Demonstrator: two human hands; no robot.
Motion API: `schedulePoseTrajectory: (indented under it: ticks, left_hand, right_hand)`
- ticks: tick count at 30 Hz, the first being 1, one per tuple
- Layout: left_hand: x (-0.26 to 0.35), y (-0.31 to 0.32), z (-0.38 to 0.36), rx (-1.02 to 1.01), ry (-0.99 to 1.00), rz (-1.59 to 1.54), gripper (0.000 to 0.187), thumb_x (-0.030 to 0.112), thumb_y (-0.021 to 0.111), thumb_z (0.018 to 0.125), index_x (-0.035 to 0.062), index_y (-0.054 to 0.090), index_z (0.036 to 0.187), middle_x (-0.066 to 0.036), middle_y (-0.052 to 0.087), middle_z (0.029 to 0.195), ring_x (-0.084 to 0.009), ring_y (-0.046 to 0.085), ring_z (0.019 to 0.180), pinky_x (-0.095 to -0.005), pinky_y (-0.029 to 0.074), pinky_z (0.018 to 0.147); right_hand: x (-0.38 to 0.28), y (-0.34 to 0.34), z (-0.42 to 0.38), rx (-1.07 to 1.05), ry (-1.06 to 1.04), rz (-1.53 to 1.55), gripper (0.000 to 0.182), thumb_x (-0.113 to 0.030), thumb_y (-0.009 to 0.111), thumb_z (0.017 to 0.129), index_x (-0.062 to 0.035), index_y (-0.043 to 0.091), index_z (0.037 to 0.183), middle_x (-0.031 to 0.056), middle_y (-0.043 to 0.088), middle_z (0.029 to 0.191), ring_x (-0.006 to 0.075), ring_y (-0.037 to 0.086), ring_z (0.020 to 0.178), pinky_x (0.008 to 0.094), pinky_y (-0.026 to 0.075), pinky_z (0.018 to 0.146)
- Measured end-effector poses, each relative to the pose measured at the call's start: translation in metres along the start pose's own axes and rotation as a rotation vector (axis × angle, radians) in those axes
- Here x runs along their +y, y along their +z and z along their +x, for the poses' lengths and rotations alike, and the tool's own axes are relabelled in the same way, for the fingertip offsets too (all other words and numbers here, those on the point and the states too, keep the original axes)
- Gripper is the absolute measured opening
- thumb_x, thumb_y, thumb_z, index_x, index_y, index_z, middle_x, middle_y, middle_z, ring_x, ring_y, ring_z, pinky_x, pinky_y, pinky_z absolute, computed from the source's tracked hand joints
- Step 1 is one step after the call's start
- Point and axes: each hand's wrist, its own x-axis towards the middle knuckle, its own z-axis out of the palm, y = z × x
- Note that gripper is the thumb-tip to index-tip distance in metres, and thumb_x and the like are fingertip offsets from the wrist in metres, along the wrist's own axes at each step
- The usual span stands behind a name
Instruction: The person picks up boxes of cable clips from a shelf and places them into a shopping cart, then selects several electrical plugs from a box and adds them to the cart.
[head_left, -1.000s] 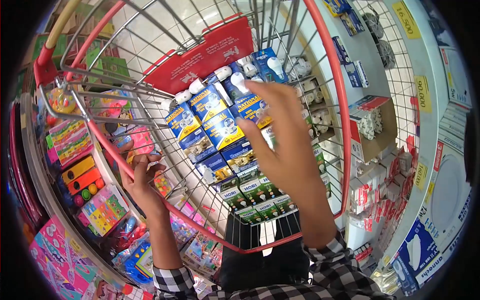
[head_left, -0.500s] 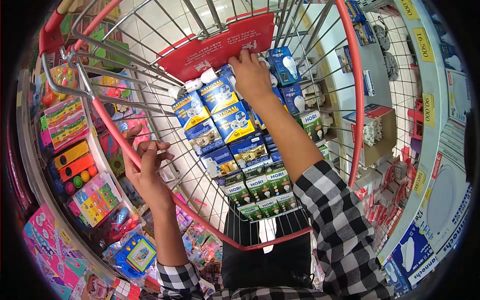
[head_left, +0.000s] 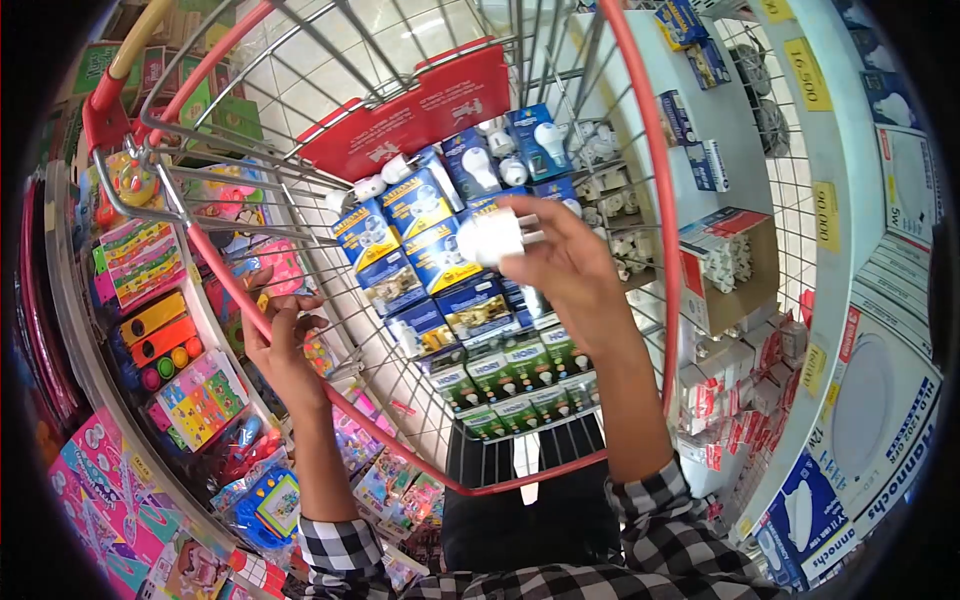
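My right hand (head_left: 565, 265) is closed on a white plug adapter (head_left: 490, 237), gripping it by thumb and fingers above the basket. Two pins stick out of it to the right. My left hand (head_left: 285, 350) is curled loosely around the red rim (head_left: 390, 435) of the shopping cart on the left. Beneath the adapter lie blue and yellow National boxes (head_left: 420, 205), blue Hannochs boxes (head_left: 472, 305) and green and white Hori boxes (head_left: 505, 372). Blue boxes with a bulb picture (head_left: 540, 140) and small white fittings (head_left: 513, 170) sit toward the basket's far end.
A red printed panel (head_left: 410, 115) spans the cart's far end. Left of the cart, a shelf holds colourful toys (head_left: 185, 400). On the right are a shelf with price tags (head_left: 808, 72), an open carton of white pieces (head_left: 730, 265) and lamp boxes (head_left: 865, 385).
My right hand has lifted from the far part of the basket and come nearer, with the white plug adapter now in view in it. My left hand remains at the rim.
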Motion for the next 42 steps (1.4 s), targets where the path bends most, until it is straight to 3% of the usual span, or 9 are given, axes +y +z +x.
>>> schedulePoseTrajectory:
  ticks: [6, 7, 18, 20, 24, 36, 38, 39, 42]
  left_hand:
    - [-0.006, -0.005, 0.002, -0.016, 0.015, 0.015, 0.039, 0.013, 0.056, 0.091, 0.0014, 0.052, 0.128, -0.007, 0.062, 0.090, -0.0172, 0.065, 0.084, -0.0280, 0.051, 0.064]
    - [-0.007, -0.008, 0.003, -0.004, 0.010, 0.021, 0.039, 0.013, 0.056, 0.091, 0.0012, 0.052, 0.129, -0.007, 0.063, 0.090, -0.0172, 0.065, 0.084, -0.0282, 0.051, 0.065]
    - [-0.006, -0.006, 0.005, 0.048, 0.008, 0.186, 0.039, 0.013, 0.053, 0.093, 0.0051, 0.054, 0.131, -0.007, 0.067, 0.093, -0.0179, 0.067, 0.088, -0.0312, 0.049, 0.073]
    - [-0.010, -0.010, 0.007, 0.038, 0.001, 0.165, 0.040, 0.013, 0.053, 0.093, 0.0048, 0.054, 0.131, -0.007, 0.066, 0.094, -0.0172, 0.067, 0.089, -0.0306, 0.049, 0.073]
    - [-0.010, -0.012, 0.007, 0.035, -0.012, 0.149, 0.039, 0.014, 0.055, 0.092, 0.0049, 0.055, 0.130, -0.007, 0.066, 0.094, -0.0165, 0.066, 0.089, -0.0297, 0.049, 0.072]
    - [-0.025, -0.028, 0.017, 0.028, -0.055, 0.121, 0.044, 0.017, 0.057, 0.092, 0.0056, 0.053, 0.134, -0.008, 0.069, 0.094, -0.0179, 0.067, 0.093, -0.0291, 0.046, 0.077]
    - [-0.019, -0.021, 0.013, 0.086, -0.039, 0.127, 0.044, 0.017, 0.056, 0.093, 0.0056, 0.053, 0.135, -0.008, 0.069, 0.095, -0.0180, 0.066, 0.094, -0.0296, 0.047, 0.078]
    - [-0.022, -0.024, 0.015, 0.072, -0.035, 0.129, 0.044, 0.017, 0.056, 0.094, 0.0057, 0.052, 0.136, -0.007, 0.069, 0.093, -0.0175, 0.066, 0.095, -0.0292, 0.047, 0.078]
    - [-0.023, -0.028, 0.017, 0.017, -0.032, 0.122, 0.044, 0.017, 0.055, 0.095, 0.0056, 0.051, 0.137, -0.006, 0.068, 0.092, -0.0170, 0.066, 0.096, -0.0289, 0.047, 0.079]
  right_hand:
    - [-0.018, -0.037, -0.076, 0.017, 0.018, 0.267, 0.051, 0.003, 0.070, 0.083, -0.0021, 0.050, 0.130, 0.0118, 0.060, 0.121, 0.0219, 0.060, 0.115, 0.0351, 0.051, 0.094]
    - [-0.024, -0.039, -0.082, 0.069, 0.036, 0.312, 0.063, -0.004, 0.074, 0.082, 0.0024, 0.042, 0.135, 0.0169, 0.057, 0.122, 0.0281, 0.061, 0.112, 0.0462, 0.055, 0.096]
    - [-0.036, -0.099, -0.131, -0.019, 0.131, 0.460, 0.063, -0.014, 0.080, 0.080, -0.0020, 0.047, 0.133, 0.0154, 0.059, 0.121, 0.0271, 0.062, 0.109, 0.0404, 0.054, 0.088]
    - [-0.030, -0.109, -0.128, 0.045, 0.110, 0.461, 0.071, -0.031, 0.079, 0.082, 0.0032, 0.041, 0.131, 0.0278, 0.062, 0.117, 0.0333, 0.068, 0.099, 0.0398, 0.060, 0.077]
    - [-0.026, -0.117, -0.125, -0.078, 0.097, 0.640, 0.065, -0.027, 0.075, 0.087, -0.0019, 0.043, 0.138, 0.0362, 0.055, 0.125, 0.0340, 0.069, 0.097, 0.0412, 0.056, 0.084]
    - [-0.027, -0.132, -0.133, -0.104, 0.078, 0.619, 0.061, -0.035, 0.070, 0.090, -0.0011, 0.046, 0.135, 0.0278, 0.058, 0.124, 0.0324, 0.067, 0.102, 0.0438, 0.056, 0.082]
    - [-0.031, -0.142, -0.144, 0.124, -0.033, 0.336, 0.057, -0.035, 0.071, 0.090, 0.0001, 0.051, 0.130, 0.0210, 0.061, 0.122, 0.0270, 0.065, 0.104, 0.0423, 0.056, 0.079]
    - [-0.039, -0.141, -0.146, 0.267, -0.082, 0.125, 0.064, -0.041, 0.068, 0.090, 0.0034, 0.048, 0.130, 0.0172, 0.063, 0.109, 0.0268, 0.062, 0.083, 0.0365, 0.050, 0.067]
    - [-0.044, -0.176, -0.162, 0.645, -0.153, -0.251, 0.046, -0.020, 0.072, 0.087, 0.0017, 0.057, 0.124, 0.0117, 0.066, 0.112, 0.0179, 0.063, 0.095, 0.0320, 0.050, 0.083]
